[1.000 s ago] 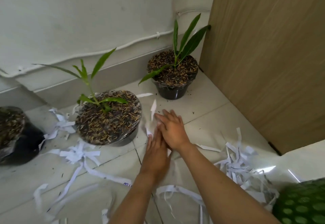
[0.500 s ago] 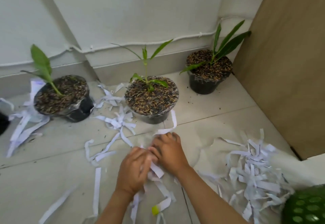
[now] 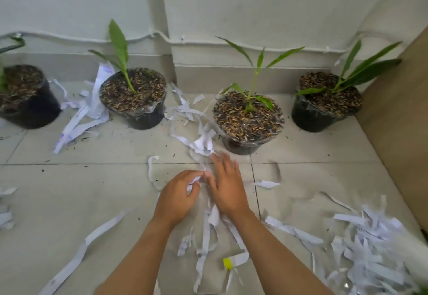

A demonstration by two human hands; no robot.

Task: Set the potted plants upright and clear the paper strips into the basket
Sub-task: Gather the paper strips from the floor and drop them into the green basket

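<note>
Four black pots stand upright in a row along the wall, each topped with brown husk mulch and a green shoot. The far-left pot is cut by the frame edge; the second pot has long white strips lying against its left side. The third pot sits nearer the person, with a tangle of strips touching its left side, and the fourth pot stands in the corner by a wooden panel. More paper lies loose over the floor: a long strip at lower left, a cluster under the wrists with a yellow scrap near it, and a thick heap at lower right.

The left hand is curled, its fingers pinching a bit of white paper. The right hand is just beside it, flat and spread, palm down on the strips, gripping nothing.

The floor is pale tile with dark grout lines and scattered specks of soil. The wall is off-white, with a thin white cable running along it above the skirting
</note>
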